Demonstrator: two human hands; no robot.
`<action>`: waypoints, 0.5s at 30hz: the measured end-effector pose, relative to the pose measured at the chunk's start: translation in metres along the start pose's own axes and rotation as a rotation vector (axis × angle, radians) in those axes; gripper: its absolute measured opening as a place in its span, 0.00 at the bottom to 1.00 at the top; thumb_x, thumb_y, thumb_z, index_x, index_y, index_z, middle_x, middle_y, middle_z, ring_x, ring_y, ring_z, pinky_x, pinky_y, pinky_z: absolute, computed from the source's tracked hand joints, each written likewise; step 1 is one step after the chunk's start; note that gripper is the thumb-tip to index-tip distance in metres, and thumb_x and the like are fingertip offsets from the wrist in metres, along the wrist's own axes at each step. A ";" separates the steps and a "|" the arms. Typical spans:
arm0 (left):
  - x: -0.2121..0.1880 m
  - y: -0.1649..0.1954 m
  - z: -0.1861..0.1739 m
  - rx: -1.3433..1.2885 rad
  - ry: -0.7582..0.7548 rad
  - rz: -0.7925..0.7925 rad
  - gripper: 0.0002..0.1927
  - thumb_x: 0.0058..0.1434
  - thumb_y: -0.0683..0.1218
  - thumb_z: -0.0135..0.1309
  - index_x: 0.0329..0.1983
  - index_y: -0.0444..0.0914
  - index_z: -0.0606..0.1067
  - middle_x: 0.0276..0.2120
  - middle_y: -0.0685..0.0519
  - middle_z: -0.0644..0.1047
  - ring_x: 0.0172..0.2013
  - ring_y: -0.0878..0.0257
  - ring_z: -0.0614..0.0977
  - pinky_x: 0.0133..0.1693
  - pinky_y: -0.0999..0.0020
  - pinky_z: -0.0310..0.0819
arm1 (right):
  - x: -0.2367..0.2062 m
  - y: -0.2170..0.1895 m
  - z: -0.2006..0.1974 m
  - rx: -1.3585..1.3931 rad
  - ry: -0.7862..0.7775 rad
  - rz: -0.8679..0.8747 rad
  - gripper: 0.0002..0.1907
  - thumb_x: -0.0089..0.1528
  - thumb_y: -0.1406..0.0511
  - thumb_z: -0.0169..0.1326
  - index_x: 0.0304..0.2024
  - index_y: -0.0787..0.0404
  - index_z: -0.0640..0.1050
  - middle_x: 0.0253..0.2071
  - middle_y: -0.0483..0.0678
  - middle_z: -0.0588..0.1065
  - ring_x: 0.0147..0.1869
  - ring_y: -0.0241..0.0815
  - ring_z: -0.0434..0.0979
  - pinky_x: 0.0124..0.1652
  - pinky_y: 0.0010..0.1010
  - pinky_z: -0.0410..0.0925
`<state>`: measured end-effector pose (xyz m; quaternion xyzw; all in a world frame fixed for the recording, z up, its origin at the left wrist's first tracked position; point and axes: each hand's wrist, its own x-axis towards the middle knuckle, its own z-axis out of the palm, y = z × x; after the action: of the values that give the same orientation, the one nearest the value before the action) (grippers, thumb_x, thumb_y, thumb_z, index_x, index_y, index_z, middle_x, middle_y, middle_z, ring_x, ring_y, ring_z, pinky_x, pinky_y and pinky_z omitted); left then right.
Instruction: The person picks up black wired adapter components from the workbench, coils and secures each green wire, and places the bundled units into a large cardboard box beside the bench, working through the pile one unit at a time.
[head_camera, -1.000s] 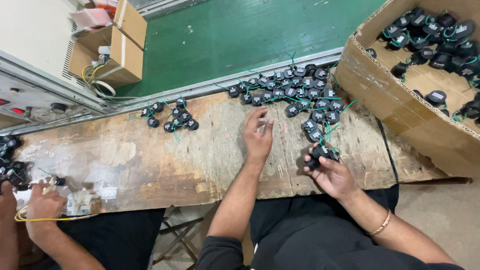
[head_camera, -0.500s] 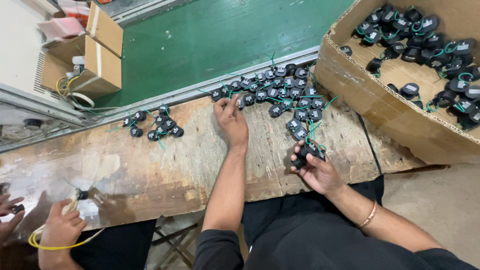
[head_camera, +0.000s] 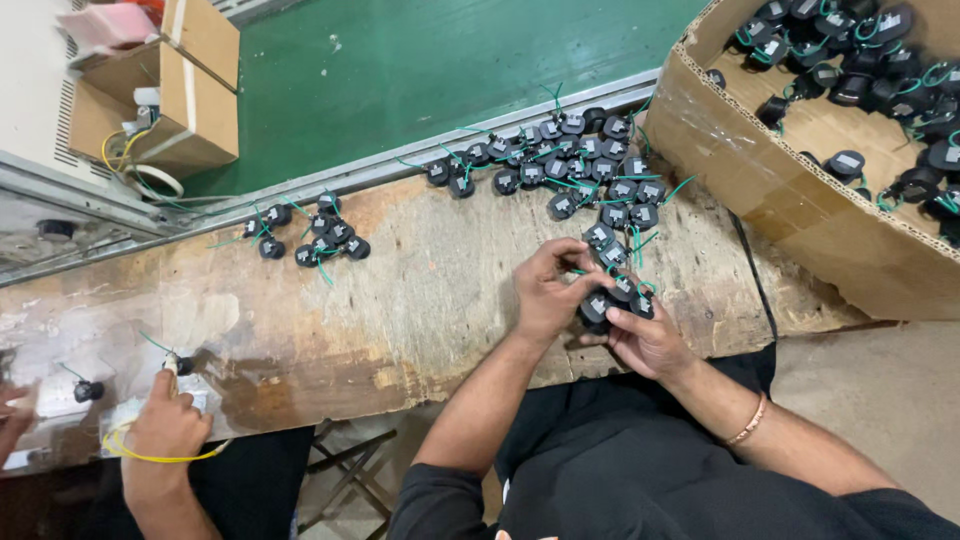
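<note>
Left hand (head_camera: 548, 290) is pulling back from the far pile since half a second ago, now meeting the right hand (head_camera: 648, 338) at the near edge of the worktop (head_camera: 420, 290).

Left to right:
- Co-worker's hand (head_camera: 165, 425) at far left is pressing on the worktop, fingertips touching a small black part (head_camera: 180, 365); a yellow cable loop (head_camera: 150, 452) is lying around the wrist. Another single black part (head_camera: 88, 390) is sitting just left of it.
- Open cardboard boxes (head_camera: 165, 100) are standing on the green floor (head_camera: 400, 70) beyond the worktop.
- Small cluster of black round parts (head_camera: 315, 240) with green leads is lying mid-left, well apart from both hands.
- Left hand is pinching, fingers curled onto the black part (head_camera: 598, 305) held between the two hands.
- Right hand is cupping that same part from below, plus a couple more black parts resting against its fingers; a thin bangle is sitting on the wrist.
- Big pile of black parts (head_camera: 570, 165) is spreading from the far edge down to the hands.
- Large cardboard box (head_camera: 790, 190) at right is holding more of the same parts, touching the worktop's right end.
</note>
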<state>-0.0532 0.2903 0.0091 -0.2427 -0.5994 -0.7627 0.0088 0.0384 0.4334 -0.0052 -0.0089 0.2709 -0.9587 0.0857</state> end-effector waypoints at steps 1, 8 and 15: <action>0.001 -0.002 -0.005 0.040 0.048 -0.022 0.22 0.53 0.31 0.69 0.49 0.35 0.74 0.35 0.53 0.78 0.37 0.67 0.81 0.40 0.71 0.79 | -0.001 0.001 -0.002 -0.021 -0.007 0.000 0.29 0.66 0.73 0.56 0.69 0.58 0.65 0.57 0.54 0.72 0.60 0.52 0.76 0.49 0.51 0.76; 0.009 0.014 -0.025 0.222 -0.169 0.122 0.12 0.62 0.34 0.65 0.47 0.38 0.83 0.39 0.51 0.85 0.40 0.65 0.87 0.47 0.71 0.82 | -0.004 0.005 -0.001 -0.172 0.104 -0.208 0.25 0.62 0.77 0.55 0.59 0.57 0.66 0.57 0.50 0.70 0.62 0.47 0.75 0.48 0.51 0.79; 0.018 0.035 -0.025 0.040 -0.336 -0.127 0.15 0.68 0.33 0.51 0.56 0.38 0.78 0.51 0.50 0.83 0.53 0.62 0.84 0.55 0.68 0.81 | -0.003 0.005 0.005 -0.142 0.170 -0.328 0.27 0.62 0.79 0.53 0.59 0.54 0.65 0.60 0.48 0.67 0.66 0.50 0.74 0.54 0.53 0.75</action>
<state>-0.0672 0.2626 0.0433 -0.3281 -0.6216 -0.6984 -0.1348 0.0429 0.4272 -0.0033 0.0221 0.3392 -0.9356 -0.0955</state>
